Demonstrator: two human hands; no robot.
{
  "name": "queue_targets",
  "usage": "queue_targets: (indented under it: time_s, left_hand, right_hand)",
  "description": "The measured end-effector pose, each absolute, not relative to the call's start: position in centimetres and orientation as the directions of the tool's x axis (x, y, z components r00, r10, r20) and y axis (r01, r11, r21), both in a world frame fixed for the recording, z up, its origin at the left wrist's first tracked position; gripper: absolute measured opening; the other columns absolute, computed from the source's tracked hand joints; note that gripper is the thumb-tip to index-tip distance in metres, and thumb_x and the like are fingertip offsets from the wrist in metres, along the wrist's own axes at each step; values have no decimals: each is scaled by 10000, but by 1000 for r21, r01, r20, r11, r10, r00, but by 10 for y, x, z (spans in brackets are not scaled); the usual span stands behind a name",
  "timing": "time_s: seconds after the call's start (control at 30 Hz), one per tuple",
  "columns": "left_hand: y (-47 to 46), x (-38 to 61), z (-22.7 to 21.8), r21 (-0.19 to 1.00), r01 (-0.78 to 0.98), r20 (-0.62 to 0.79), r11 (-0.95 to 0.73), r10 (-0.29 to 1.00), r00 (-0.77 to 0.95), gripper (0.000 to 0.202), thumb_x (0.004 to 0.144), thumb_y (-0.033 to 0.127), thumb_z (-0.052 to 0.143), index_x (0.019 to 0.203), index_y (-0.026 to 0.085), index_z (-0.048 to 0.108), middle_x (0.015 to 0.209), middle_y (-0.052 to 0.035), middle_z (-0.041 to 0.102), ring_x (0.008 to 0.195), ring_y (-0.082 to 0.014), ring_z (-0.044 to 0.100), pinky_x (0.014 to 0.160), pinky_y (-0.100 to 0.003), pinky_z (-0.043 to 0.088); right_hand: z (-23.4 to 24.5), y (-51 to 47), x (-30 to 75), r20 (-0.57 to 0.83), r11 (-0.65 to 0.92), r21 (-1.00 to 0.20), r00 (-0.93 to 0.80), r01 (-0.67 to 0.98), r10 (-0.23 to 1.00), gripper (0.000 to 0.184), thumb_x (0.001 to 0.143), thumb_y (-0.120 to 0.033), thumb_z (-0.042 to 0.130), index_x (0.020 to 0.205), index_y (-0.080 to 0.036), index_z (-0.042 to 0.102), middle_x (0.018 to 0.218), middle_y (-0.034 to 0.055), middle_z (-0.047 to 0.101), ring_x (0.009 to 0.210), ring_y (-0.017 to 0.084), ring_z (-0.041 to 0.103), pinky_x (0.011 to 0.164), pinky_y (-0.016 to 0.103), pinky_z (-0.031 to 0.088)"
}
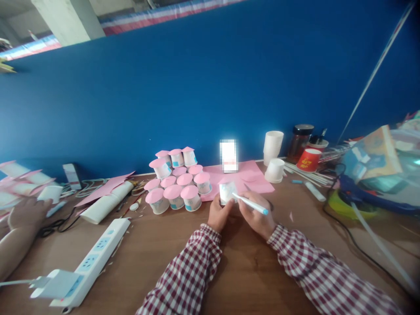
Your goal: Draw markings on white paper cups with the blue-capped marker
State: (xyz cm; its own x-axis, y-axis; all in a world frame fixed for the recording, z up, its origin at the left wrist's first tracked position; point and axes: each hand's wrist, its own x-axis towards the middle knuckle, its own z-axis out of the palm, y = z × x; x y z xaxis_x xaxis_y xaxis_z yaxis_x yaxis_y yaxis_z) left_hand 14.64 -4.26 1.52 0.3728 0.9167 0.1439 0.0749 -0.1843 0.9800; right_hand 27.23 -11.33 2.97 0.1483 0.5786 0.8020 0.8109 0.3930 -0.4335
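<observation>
My left hand [219,213] is closed around the lower left side of a white paper cup [226,192], just above the table. A pale pink paper top seems to sit on this cup, though glare makes it hard to see. In my right hand [252,214] is a white marker with a light blue end [254,204], its tip at the cup's right side. To the left stand several white cups with pink cone tops [175,195] and blue marks, some stacked on others. Pink paper [259,171] lies behind my hands.
A white power strip [95,258] with a plugged-in adapter [55,284] lies front left. Another person's hand [29,214] is at far left. White cups [274,170], a red cup [309,160] and a dark jar [300,142] stand right. A blue panel [197,87] rises behind.
</observation>
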Motion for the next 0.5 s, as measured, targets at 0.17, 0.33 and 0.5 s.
queue_targets:
  time_s: [0.17,0.33,0.5]
  left_hand:
    - [-43,146,15,979,50,160,-195,905,393,409,749,367,615,1062,108,575,1002,-105,643,910,-210,589,822,-333,462]
    - [-43,147,15,970,66,191,-236,897,398,415,748,372,617,1071,114,579,1007,-102,642,907,-204,589,827,-330,457]
    - [-43,147,14,968,65,196,-242,894,402,415,750,365,618,1085,124,575,1029,-98,640,934,-205,587,842,-327,451]
  right_hand:
    - [31,-113,272,814,403,-420,141,813,564,131,848,-211,516,948,-173,591,881,73,662,828,181,617,762,328,505]
    - [30,-112,273,820,395,-392,121,831,559,149,858,-202,512,978,-176,596,893,77,671,826,186,630,768,338,507]
    - [28,-111,274,810,382,-394,119,836,574,168,869,-222,497,999,-180,595,900,81,670,840,194,636,777,346,508]
